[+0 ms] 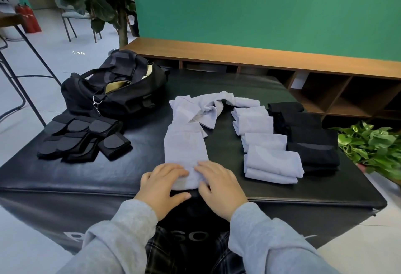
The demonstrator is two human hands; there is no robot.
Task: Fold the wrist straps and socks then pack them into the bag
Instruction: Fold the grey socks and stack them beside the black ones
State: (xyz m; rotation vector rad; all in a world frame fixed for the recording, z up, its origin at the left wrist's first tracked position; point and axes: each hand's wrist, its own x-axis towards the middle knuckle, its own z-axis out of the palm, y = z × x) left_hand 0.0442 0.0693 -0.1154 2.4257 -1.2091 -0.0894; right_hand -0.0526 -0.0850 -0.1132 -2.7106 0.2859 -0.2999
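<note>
From the head camera, both hands lie at the near edge of the black padded table (65,178). The left hand (161,183) and the right hand (219,184) press flat, fingers fairly straight, on the near end of a long pale blue sock (184,145). Neither hand grips anything; the fingers just rest on the cloth. The sock stretches away from the hands, and beyond them it meets a loose heap of more pale blue socks (208,106), not folded.

To the right of the right hand sits a row of folded pale blue socks (267,143), stacked close together. Just past them, further right, is a row of folded black socks (308,135), touching the blue ones.

To the left of the left hand, and further off, lie flat black wrist straps (84,139) in a bunch. Behind the straps sits a soft black bag (112,87) with its top open and a tan lining showing.

Far right of the hands, a green leafy plant (371,145) pokes in beside the table. Grey sleeves (121,241) cover both arms.
</note>
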